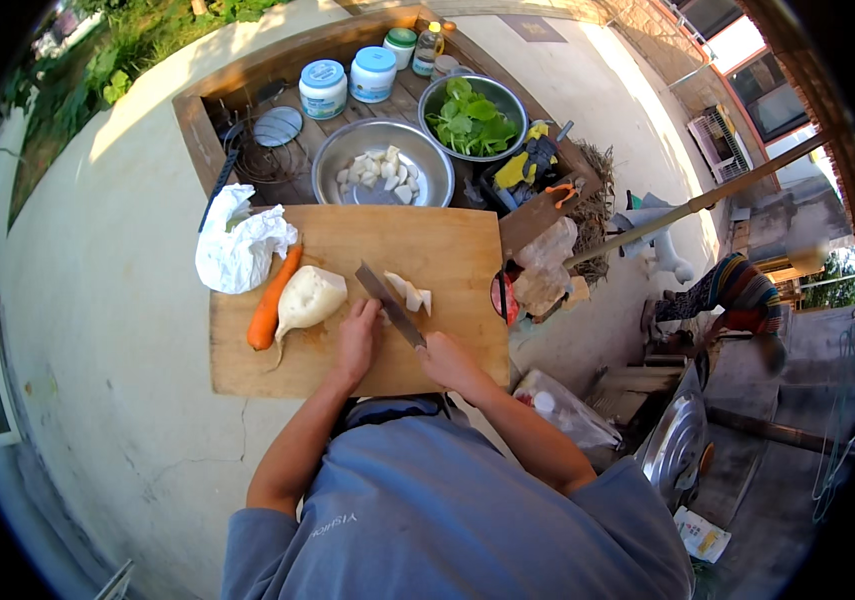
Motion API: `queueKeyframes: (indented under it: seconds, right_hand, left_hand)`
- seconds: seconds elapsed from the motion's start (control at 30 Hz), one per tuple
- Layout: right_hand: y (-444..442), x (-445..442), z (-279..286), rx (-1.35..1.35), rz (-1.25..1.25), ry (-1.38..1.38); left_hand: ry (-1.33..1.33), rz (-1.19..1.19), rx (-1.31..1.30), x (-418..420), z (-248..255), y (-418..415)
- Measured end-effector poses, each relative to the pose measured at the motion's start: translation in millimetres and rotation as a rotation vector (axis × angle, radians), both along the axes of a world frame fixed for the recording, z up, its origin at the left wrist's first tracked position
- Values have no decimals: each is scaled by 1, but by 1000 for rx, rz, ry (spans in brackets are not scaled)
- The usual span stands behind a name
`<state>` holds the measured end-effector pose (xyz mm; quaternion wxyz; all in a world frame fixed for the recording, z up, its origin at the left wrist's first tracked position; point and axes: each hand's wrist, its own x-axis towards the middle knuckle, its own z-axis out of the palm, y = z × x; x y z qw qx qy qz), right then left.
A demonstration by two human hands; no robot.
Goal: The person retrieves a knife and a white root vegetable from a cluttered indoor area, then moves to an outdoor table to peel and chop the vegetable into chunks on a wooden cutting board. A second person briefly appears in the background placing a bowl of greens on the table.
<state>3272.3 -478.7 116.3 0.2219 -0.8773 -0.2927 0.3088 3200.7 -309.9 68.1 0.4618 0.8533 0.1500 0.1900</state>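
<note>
A wooden cutting board (450, 232) lies before me. My right hand (451, 364) grips the handle of a kitchen knife (391, 304), whose broad blade slants away to the upper left. Close along the blade's left side, my left hand (359, 339) has its fingers curled over a small white radish piece (384, 319), mostly hidden. Several cut white radish pieces (414, 295) lie right of the blade. Left of my left hand rests a large white radish (315, 295) with its root tail and one cut face. A carrot (274, 307) lies beside it.
Beyond the board, a steel bowl (438, 180) holds white chunks, and another bowl (521, 112) holds green leaves. A crumpled white plastic bag (240, 247) covers the board's far left corner. Lidded tubs (323, 94) stand farther back. A person (742, 296) bends down at right.
</note>
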Motion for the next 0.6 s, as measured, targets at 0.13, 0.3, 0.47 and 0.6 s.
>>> queueKeyframes:
  seconds: [0.13, 0.3, 0.47, 0.6]
  right_hand:
    - [34, 6, -8, 129, -24, -69]
    - [19, 10, -9, 255, -128, -18]
    - [-21, 13, 13, 230, -301, -38]
    - [-45, 22, -13, 238, -344, -166]
  left_hand:
    - [28, -22, 86, -3, 0, 3]
    - [124, -18, 39, -3, -11, 1]
    - [187, 33, 45, 14, 10, -5]
    - [264, -49, 132, 39, 13, -11]
